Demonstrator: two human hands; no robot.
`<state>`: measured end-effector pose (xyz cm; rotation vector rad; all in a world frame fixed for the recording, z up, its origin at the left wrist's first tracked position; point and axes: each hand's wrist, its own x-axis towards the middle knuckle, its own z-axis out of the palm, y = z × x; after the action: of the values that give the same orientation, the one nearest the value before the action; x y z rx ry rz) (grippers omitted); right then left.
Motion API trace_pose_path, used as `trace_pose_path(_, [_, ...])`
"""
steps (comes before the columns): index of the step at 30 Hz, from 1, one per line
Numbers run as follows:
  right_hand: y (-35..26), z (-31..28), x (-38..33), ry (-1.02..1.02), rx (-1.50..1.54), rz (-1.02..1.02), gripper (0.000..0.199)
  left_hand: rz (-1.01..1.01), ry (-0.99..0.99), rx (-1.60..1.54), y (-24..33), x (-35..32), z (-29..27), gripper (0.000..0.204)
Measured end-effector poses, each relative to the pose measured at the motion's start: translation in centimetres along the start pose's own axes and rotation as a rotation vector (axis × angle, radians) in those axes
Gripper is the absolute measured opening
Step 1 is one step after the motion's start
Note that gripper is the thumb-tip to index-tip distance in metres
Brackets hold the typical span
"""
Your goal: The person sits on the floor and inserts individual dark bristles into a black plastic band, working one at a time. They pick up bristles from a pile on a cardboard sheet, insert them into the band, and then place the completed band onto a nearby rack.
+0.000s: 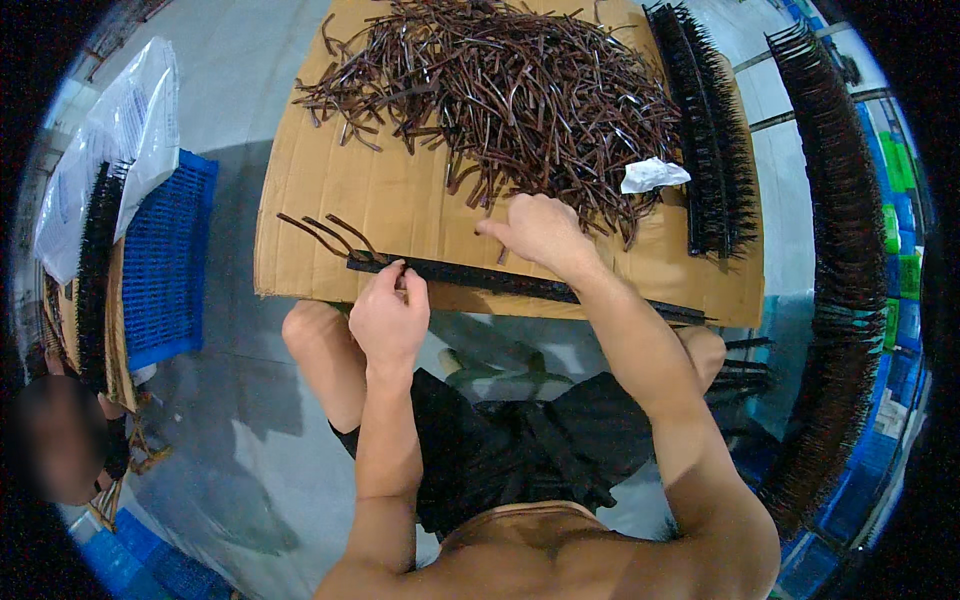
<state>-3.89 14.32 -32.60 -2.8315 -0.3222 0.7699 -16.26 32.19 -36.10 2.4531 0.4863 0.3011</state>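
Note:
A long, narrow black bar (480, 277) lies along the near edge of a cardboard sheet (290, 190). Three dark brown strips (325, 240) stick out from its left end toward the upper left. My left hand (388, 315) pinches the bar close to those strips; whether a strip is also between the fingers is hidden. Just beyond the bar, my right hand (545, 238) is at the near edge of a big loose pile of brown strips (510, 90). Its thumb is stretched to the left, away from the other fingers, which are partly hidden.
A crumpled white scrap (655, 176) lies on the pile's right side. Black bristled bars (705, 140) lie along the cardboard's right edge. Farther right hangs a long row of dark bristles (840, 240). At left are a blue crate (170, 260), plastic sheeting (110, 150) and another person (65, 440).

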Motion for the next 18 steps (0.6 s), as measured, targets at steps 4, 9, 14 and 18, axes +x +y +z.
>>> trace_pose_path(4, [2.1,1.5,0.6,-0.183,0.177,0.040,0.045,0.016,0.001,0.019,0.5,0.0,0.7,0.021])
trace_pose_path(9, [3.0,1.8,-0.4,-0.295,0.686,0.102,0.037,-0.006,-0.044,0.100,0.4,0.2,0.6,0.022])
trace_pose_path(14, [3.3,-0.6,-3.0,-0.408,1.313,0.206,0.027,0.014,-0.042,0.102,0.4,0.1,0.7,0.018])
trace_pose_path(18, [-0.6,0.2,-4.6,-0.252,1.210,-0.059,0.022,0.086,-0.003,0.064,0.1,0.2,0.7,0.019])
